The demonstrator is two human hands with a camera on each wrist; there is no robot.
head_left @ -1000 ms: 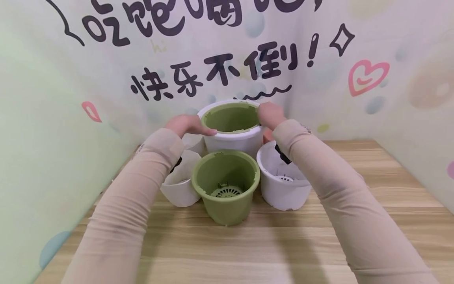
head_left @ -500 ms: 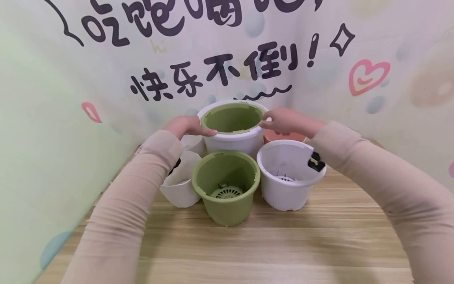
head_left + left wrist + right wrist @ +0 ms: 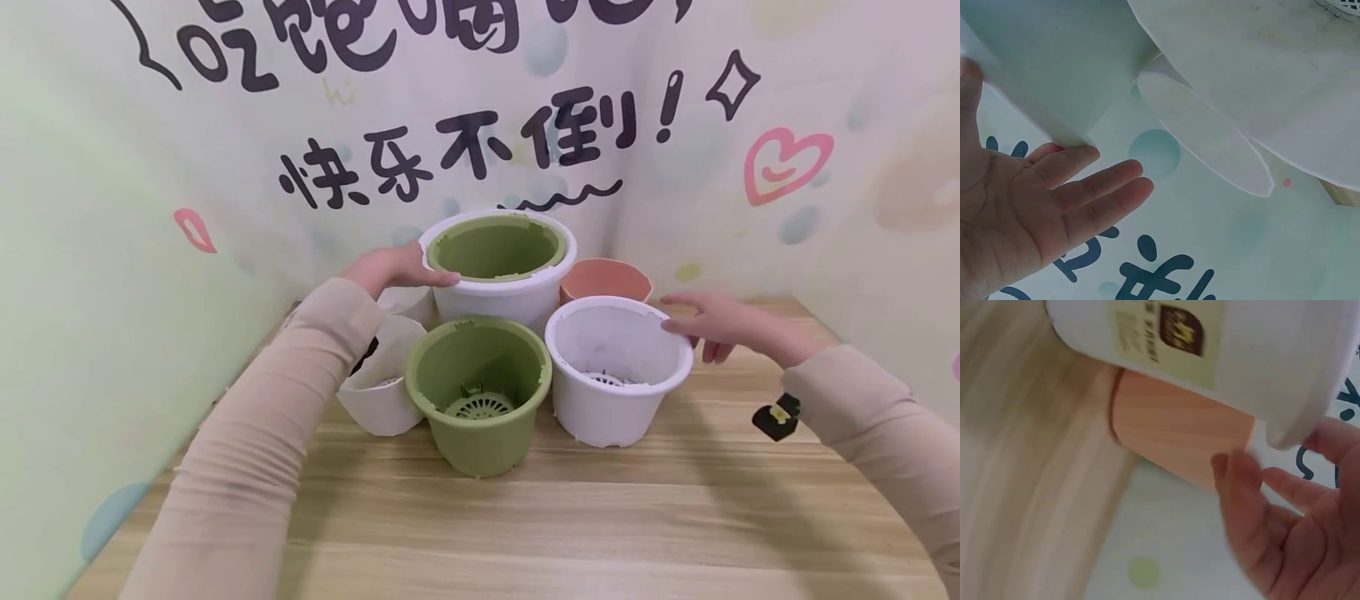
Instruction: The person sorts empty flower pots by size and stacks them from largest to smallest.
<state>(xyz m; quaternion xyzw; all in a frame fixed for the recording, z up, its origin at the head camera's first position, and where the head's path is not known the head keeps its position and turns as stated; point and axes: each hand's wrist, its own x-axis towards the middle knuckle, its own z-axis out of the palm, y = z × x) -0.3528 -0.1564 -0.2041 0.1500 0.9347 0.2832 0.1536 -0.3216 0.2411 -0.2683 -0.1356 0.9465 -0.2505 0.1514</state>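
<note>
A white flowerpot [image 3: 517, 310] stands at the back middle, with a green flowerpot [image 3: 491, 250] nested inside it. My left hand [image 3: 390, 268] rests against the left of the white pot's rim, the thumb lying along its front edge. The left wrist view shows the fingers [image 3: 1104, 187] fairly straight, some apart from the pot. At the right, my right hand [image 3: 723, 323] is beside another white flowerpot [image 3: 607, 412], its thumb at the rim and its fingers loosely spread. That pot's label [image 3: 1163, 337] faces the right wrist camera. My right hand holds nothing.
A single green flowerpot [image 3: 480, 446] stands in front. White pots [image 3: 382, 408] are at the left, one partly hidden. An orange pot [image 3: 606, 277] sits behind the right white pot. The wooden table [image 3: 525, 533] meets a printed cloth wall [image 3: 675, 217] at the back.
My right hand has left the rim of the nested pots and moved right and nearer, to the right white pot. The orange pot is uncovered. My left hand stays at its rim.
</note>
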